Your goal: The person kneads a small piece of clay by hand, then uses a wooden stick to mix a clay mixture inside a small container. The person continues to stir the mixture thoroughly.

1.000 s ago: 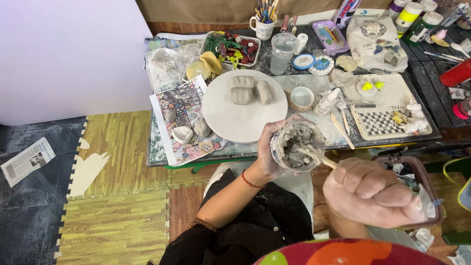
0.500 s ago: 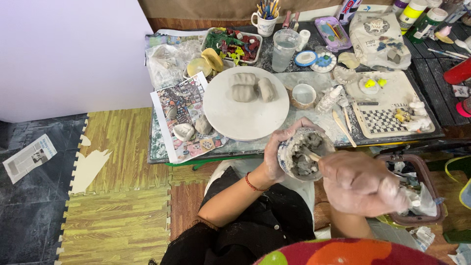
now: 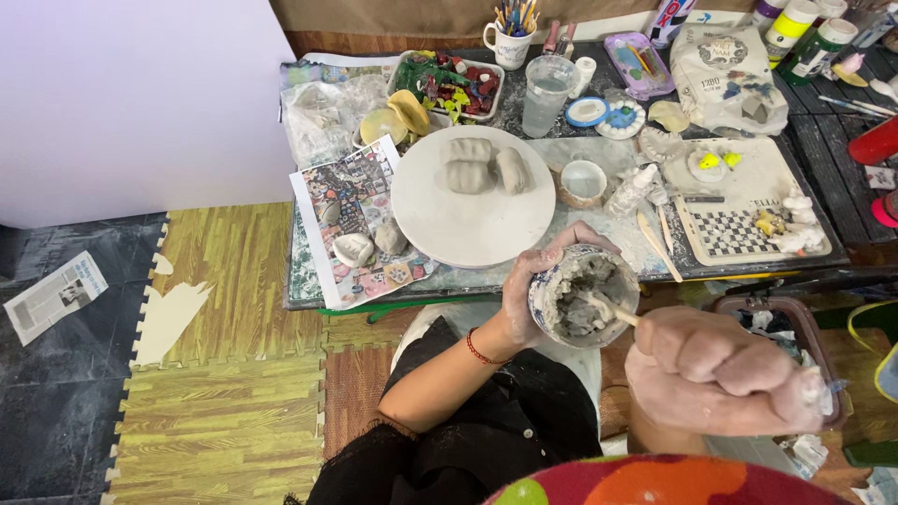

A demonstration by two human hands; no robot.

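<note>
- My left hand point(image 3: 527, 301) wraps around a small round pot point(image 3: 584, 295) full of wet grey clay, held just off the table's front edge.
- My right hand point(image 3: 720, 371), fisted, grips a thin wooden stick point(image 3: 613, 310) dipped into that clay.

The little pot point(image 3: 582, 295) in the left hand point(image 3: 529, 292) looks like glazed ceramic, but it's smeared with wet, lumpy grey clay, matt all over. The stick point(image 3: 613, 310) in the right hand point(image 3: 720, 372) looks like bare wood. Both hands are dusted with dried clay, kinda chalky. The round board point(image 3: 472, 220) on the bench point(image 3: 309, 285) is matt white and carries smooth grey clay lumps point(image 3: 482, 166). Glossy printed paper point(image 3: 351, 201) lies next to it. The floor mats point(image 3: 224, 411) look like wood-grain foam.
</note>
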